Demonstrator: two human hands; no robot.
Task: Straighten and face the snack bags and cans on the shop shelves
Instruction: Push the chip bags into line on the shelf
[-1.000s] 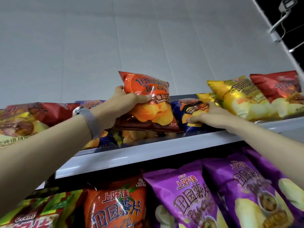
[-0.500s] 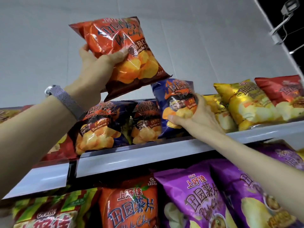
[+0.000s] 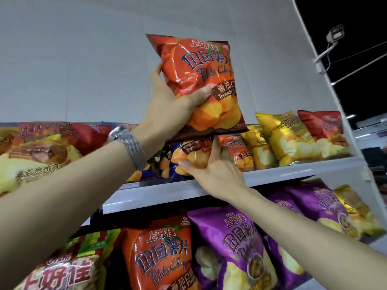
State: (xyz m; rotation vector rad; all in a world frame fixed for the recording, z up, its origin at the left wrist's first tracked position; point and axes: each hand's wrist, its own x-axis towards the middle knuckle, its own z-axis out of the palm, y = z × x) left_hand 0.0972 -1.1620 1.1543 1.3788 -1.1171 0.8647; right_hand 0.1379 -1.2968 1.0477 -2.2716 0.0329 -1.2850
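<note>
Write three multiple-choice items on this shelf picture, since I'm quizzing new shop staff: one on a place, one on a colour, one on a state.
1. Where is the orange bag that the left hand holds?
A. on the floor
B. raised above the top shelf
C. in a basket

2. What colour are the lower bags under the right arm?
A. purple
B. white
C. black

3. What is the right hand doing?
A. hanging idle
B. holding a can
C. gripping a blue bag

Answers:
1. B, it is held up in front of the wall, higher than the shelved bags.
2. A, purple foil shows beneath the arm.
3. C, thumb and fingers curl round it.
</note>
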